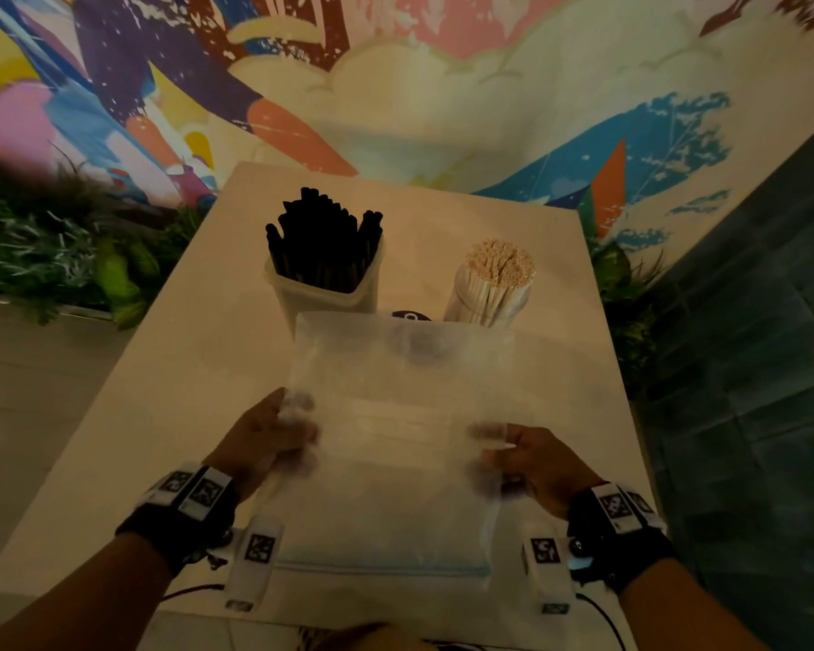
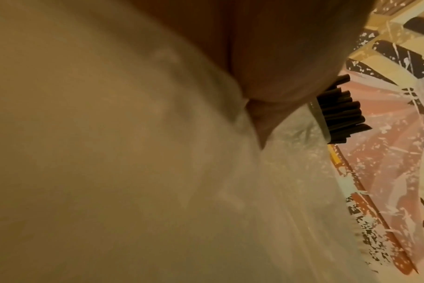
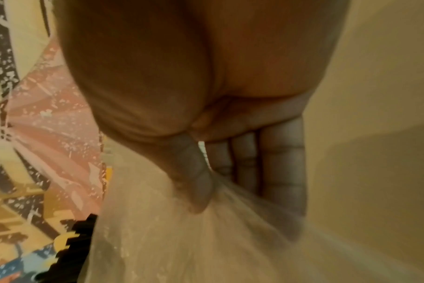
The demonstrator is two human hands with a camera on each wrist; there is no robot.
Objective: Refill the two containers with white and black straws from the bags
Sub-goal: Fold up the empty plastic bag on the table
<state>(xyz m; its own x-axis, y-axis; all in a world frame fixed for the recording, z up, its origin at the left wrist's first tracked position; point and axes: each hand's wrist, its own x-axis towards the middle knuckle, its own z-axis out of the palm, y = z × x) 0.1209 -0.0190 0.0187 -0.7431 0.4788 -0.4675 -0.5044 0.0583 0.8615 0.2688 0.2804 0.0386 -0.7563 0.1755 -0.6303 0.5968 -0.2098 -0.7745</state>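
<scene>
Both hands, left hand (image 1: 269,436) and right hand (image 1: 534,458), pinch the see-through bag (image 1: 395,415) with their fingers. It hangs close to the tubs at the worktop's far edge, so a swing might tip the white straws (image 1: 494,274).

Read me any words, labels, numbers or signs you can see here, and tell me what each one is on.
No text here can be read.
Wrist bands: square black-and-white coded markers, patterns only, no letters.
Clear plastic bag, held by the left hand and right hand: a faint printed panel, too blurred to read.
Dark object behind the bag: a pale mark, too small to tell.
</scene>
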